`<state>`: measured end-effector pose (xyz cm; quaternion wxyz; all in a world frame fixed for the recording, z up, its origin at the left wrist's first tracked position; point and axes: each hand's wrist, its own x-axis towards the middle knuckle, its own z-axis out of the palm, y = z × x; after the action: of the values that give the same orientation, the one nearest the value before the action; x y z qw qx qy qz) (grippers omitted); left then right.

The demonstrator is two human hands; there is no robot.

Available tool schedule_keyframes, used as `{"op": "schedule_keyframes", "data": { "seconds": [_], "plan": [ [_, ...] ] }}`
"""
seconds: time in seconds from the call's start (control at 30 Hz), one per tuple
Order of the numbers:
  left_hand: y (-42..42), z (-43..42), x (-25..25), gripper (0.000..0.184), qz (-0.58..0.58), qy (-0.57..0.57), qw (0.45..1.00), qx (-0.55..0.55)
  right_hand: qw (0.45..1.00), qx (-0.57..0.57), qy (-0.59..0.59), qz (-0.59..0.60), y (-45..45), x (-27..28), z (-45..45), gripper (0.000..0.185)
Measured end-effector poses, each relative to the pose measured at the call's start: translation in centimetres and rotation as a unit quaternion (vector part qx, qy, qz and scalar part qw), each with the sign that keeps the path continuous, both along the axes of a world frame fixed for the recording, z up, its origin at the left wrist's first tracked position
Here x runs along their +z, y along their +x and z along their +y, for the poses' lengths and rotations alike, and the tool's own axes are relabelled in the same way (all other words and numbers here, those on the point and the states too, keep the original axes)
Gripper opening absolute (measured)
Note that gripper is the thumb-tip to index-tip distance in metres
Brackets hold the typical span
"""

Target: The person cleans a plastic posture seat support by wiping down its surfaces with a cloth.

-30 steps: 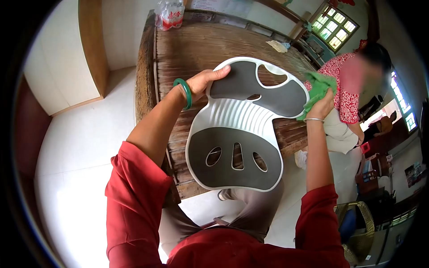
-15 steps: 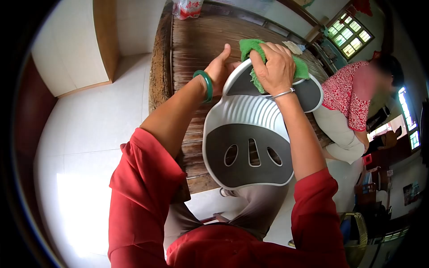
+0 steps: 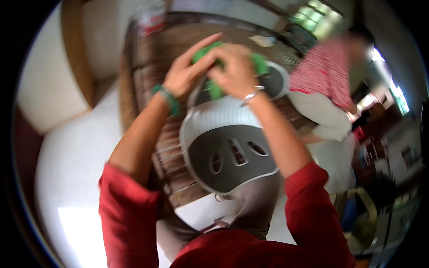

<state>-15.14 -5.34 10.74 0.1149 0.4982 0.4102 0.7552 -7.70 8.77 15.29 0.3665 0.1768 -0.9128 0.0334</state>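
Note:
A white and grey moulded plastic seat [image 3: 232,158], with slots in its lower panel and a ribbed band across its middle, lies tilted at the table's near edge. At its upper part my right hand [image 3: 234,69] is closed on a green cloth [image 3: 215,90], which hangs out on both sides of the fingers. My left hand [image 3: 183,73], green bangle on the wrist, is close beside it. Its digits look stretched out and apart, with some cloth showing between them. Motion blur hides exactly where the left fingers touch.
The seat rests on a brown slatted wooden table [image 3: 170,156]. On its far part are a red-and-white plastic bag [image 3: 151,22] and a pale crumpled cloth [image 3: 262,41]. A person in a red patterned top [image 3: 321,71] sits at the right. A pale cabinet [image 3: 49,67] stands at the left.
My left hand has moved from the seat's upper left edge up to the cloth and my right hand. The right hand has shifted left on the seat. The whole view has turned slightly.

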Motion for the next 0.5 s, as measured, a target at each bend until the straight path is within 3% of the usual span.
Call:
{"op": "schedule_keyframes", "data": {
  "seconds": [0.07, 0.13, 0.23, 0.27, 0.33, 0.4, 0.47, 0.5],
  "plan": [
    [1.1, 0.2, 0.9, 0.055, 0.042, 0.004, 0.994, 0.097, 0.995, 0.064, -0.068, -0.027, 0.7, 1.0, 0.1, 0.035],
    [0.7, 0.5, 0.9, 0.051, 0.117, -0.031, 0.973, 0.198, 0.958, 0.136, -0.168, -0.188, 1.6, 3.1, 1.1, 0.038],
    [2.3, 0.8, 1.8, 0.040, 0.166, -0.007, 0.967, 0.194, 0.889, 0.266, -0.259, -0.269, 2.6, 4.8, 3.5, 0.033],
    [2.9, 1.0, 2.0, 0.038, 0.180, -0.001, 0.965, 0.192, 0.872, 0.242, -0.332, -0.266, 3.7, 5.3, 3.9, 0.023],
    [2.8, 0.8, 1.8, 0.036, 0.182, -0.033, 0.966, 0.183, 0.887, 0.203, -0.398, -0.122, 3.3, 4.8, 5.9, 0.019],
    [2.7, 0.7, 1.9, 0.036, 0.185, -0.032, 0.964, 0.188, 0.958, 0.004, -0.275, 0.079, 2.9, 4.7, 8.0, 0.025],
    [1.9, 0.6, 1.4, 0.036, 0.167, -0.045, 0.971, 0.165, 0.973, -0.222, -0.022, 0.062, 3.0, 3.5, 10.2, 0.046],
    [2.2, 0.3, 1.8, 0.036, 0.166, -0.061, 0.970, 0.165, 0.960, -0.271, -0.062, -0.032, 3.0, 2.3, 10.9, 0.056]
  ]
}}
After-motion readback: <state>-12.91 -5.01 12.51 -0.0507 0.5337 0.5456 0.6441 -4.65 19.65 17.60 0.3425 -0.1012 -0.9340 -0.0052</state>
